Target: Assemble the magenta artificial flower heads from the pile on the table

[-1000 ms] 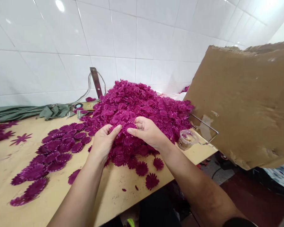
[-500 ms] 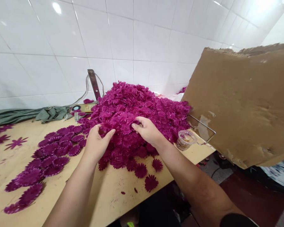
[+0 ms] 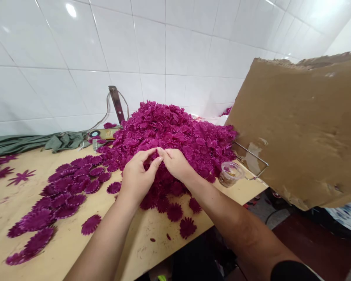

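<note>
A tall heap of magenta artificial flower pieces [image 3: 169,125], with notched petal edges, sits in front of me on the table. Over its front, my left hand [image 3: 140,173] and my right hand [image 3: 177,164] meet fingertip to fingertip. The left thumb and forefinger close in a pinch, and the right thumb and fingers are pressed together. Whatever lies between the tips is hidden or too small to name. Left of my left wrist, a loose flower piece [image 3: 91,224] rests on the tabletop, near another small flower piece [image 3: 114,187].
Overlapping flower pieces [image 3: 60,197] spread across the left of the table [image 3: 128,249]. A clear plastic cup [image 3: 230,173] stands right of the heap, beside a metal wire frame [image 3: 259,168] and a large cardboard sheet [image 3: 298,128]. Green cloth [image 3: 58,141] lies along the tiled wall.
My left hand has moved right and closed its fingertips against those of my right hand, which has shifted slightly down and left. Two loose flower pieces now show on the tabletop at left.
</note>
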Demonstrator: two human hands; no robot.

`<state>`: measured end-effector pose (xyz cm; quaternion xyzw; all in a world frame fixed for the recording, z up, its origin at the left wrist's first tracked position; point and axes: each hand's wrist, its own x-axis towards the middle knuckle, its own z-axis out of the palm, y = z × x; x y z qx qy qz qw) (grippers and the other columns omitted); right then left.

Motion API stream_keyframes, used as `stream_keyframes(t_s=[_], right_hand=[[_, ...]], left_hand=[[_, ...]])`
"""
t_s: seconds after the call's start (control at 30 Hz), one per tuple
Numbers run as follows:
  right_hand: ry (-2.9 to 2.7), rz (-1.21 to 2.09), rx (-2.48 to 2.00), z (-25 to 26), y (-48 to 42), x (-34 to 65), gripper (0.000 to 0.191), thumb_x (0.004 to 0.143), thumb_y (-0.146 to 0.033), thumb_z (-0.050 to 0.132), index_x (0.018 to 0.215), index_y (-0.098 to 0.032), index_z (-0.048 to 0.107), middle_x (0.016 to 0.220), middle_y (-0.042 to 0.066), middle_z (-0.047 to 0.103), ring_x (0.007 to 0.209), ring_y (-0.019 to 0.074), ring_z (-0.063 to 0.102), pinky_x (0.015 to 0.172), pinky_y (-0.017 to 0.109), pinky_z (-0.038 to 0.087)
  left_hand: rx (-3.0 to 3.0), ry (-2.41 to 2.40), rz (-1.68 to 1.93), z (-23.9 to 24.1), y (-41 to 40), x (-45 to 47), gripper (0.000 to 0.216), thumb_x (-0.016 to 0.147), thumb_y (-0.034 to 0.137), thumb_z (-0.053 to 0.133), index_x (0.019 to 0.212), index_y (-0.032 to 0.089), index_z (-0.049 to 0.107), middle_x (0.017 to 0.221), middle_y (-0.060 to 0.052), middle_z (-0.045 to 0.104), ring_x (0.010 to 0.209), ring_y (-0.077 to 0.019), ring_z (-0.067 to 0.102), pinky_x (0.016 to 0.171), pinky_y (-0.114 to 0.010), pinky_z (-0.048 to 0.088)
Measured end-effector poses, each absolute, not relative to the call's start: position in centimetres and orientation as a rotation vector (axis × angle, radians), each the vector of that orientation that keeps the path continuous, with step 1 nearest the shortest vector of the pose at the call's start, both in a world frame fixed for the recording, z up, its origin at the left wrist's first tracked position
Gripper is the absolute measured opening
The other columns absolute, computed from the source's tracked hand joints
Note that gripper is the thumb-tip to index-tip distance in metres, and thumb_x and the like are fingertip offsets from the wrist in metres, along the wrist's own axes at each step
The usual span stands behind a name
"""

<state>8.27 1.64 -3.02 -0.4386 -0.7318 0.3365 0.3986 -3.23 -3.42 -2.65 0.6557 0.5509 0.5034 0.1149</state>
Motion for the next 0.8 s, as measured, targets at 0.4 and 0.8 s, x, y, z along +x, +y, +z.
stream_keyframes(t_s=[0.4, 0.8], right_hand=[[-1.871, 1.059, -0.995, -2.2, -0.6, 10.2, 0.016, 0.071, -0.02, 0.058, 0.085, -0.013, 0.056, 0.08, 0.003, 0.057, 0.076, 0.0139, 0.054, 0.076, 0.03, 0.042], [-1.939, 0.739, -1.073, -2.0, 0.7, 9.7, 0.03, 0.081, -0.023, 0.047, 0.052, -0.017, 0.041, 0.052, -0.004, 0.041, 0.052, 0.0079, 0.035, 0.054, 0.023, 0.029]], left_hand=[[0.725, 1.5, 1.981, -1.2, -0.6, -7.1, 0.011, 0.063, 0.014, 0.054, 0.063, 0.02, 0.044, 0.053, 0.006, 0.051, 0.048, -0.0086, 0.049, 0.054, -0.022, 0.042], [1.948, 1.568, 1.487, -2.3, -3.9, -3.6, 0.028, 0.072, 0.034, 0.055, 0.094, 0.02, 0.064, 0.093, -0.005, 0.067, 0.088, -0.0199, 0.06, 0.086, -0.035, 0.046]])
